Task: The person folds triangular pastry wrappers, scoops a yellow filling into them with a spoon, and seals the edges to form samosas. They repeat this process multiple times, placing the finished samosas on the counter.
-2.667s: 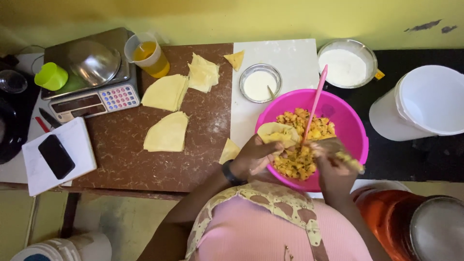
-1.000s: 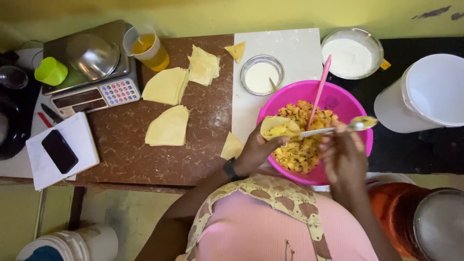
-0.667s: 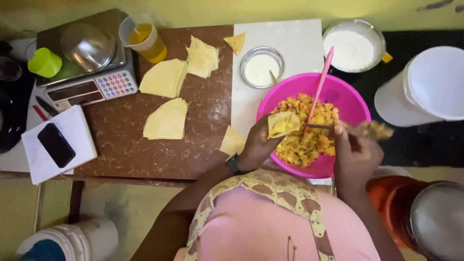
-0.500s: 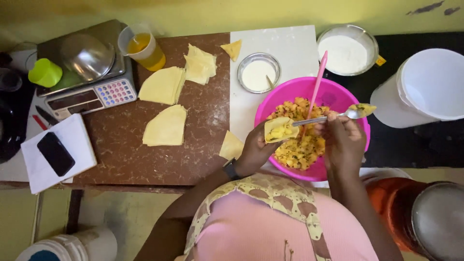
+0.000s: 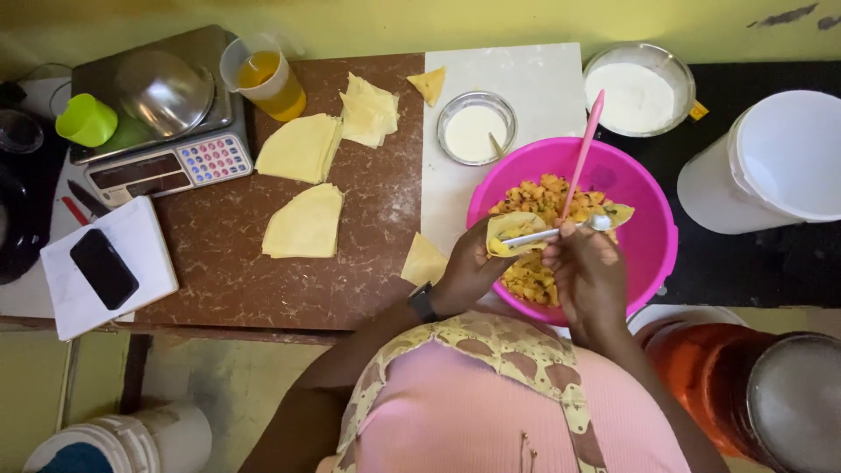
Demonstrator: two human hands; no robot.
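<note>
So my left hand (image 5: 469, 267) has its fingers curled round a folded pastry cone (image 5: 512, 233) over the pink bowl (image 5: 653, 241) of yellow filling (image 5: 534, 276), while my right hand (image 5: 589, 271) pinches a metal spoon (image 5: 561, 232), its handle end at the cone's mouth. Spare pastry sheets (image 5: 307, 223) lie on the desk (image 5: 368, 271).

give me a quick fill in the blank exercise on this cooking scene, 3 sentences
1. The left hand holds a folded pastry pocket over the ____ bowl.
2. The right hand holds a metal ____ across the pocket.
3. On the weighing scale a steel bowl lies ____ down.

Missing words: pink; spoon; upside
</note>
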